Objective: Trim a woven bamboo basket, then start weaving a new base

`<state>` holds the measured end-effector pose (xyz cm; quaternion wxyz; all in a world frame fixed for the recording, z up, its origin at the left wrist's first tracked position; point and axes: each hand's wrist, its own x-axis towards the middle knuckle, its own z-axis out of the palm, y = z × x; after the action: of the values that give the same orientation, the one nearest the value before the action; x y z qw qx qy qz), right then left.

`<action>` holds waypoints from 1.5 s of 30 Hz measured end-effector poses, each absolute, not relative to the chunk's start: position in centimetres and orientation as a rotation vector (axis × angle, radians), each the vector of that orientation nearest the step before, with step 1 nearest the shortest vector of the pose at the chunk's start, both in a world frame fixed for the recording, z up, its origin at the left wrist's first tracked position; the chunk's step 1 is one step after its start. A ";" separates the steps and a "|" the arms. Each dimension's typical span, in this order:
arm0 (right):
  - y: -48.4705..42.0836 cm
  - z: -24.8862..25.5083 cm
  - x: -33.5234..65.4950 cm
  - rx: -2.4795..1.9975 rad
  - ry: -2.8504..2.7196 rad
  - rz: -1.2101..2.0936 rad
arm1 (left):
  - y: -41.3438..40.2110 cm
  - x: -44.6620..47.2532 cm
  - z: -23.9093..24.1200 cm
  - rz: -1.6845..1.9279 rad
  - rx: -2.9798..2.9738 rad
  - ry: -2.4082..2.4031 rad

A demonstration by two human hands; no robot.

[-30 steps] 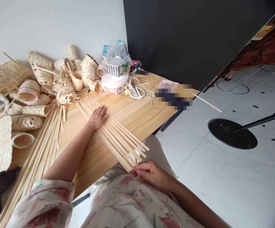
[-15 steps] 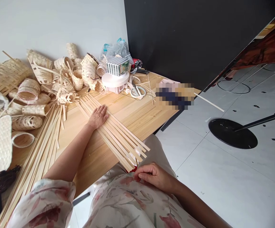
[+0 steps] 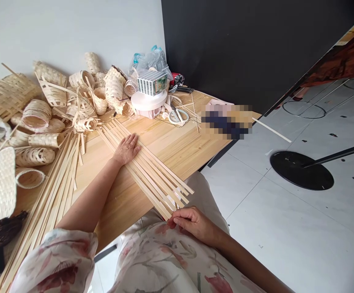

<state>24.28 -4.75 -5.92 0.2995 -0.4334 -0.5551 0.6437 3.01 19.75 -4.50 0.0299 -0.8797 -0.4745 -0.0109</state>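
Bamboo strips (image 3: 146, 171): flat, pale, laid side by side in a loose fan on a wooden tabletop (image 3: 177, 152). Far ends lie near a heap of woven bamboo baskets (image 3: 82, 95); near ends jut past the table edge above a floral garment (image 3: 161, 260). Left hand (image 3: 127, 149): spread flat, pressing on the strips, unmoved since the prior frame. Right hand (image 3: 193, 223): fingers curled, tips now shifted onto the near strip corner; any pinch is hard to make out. Scissors (image 3: 177, 116) lie farther along the table. Pixelated object (image 3: 227, 121): obscured, unidentifiable.
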 end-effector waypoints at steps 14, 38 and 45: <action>-4.6 -6.0 26.8 -1.159 -1.442 1.730 | 19.7 3.1 -4.3 -0.024 -2.705 -1.465; -5.3 -5.1 25.0 -1.437 -0.834 1.564 | 19.9 2.9 -4.8 -0.073 -2.695 -1.422; -4.8 -5.9 24.0 -1.426 -0.784 1.542 | 20.0 2.8 -5.0 -0.086 -2.694 -1.419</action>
<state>23.97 -4.81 -5.87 0.4349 -0.5729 -0.3148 0.6193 2.85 20.01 -5.05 0.0475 -0.8834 -0.4653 -0.0281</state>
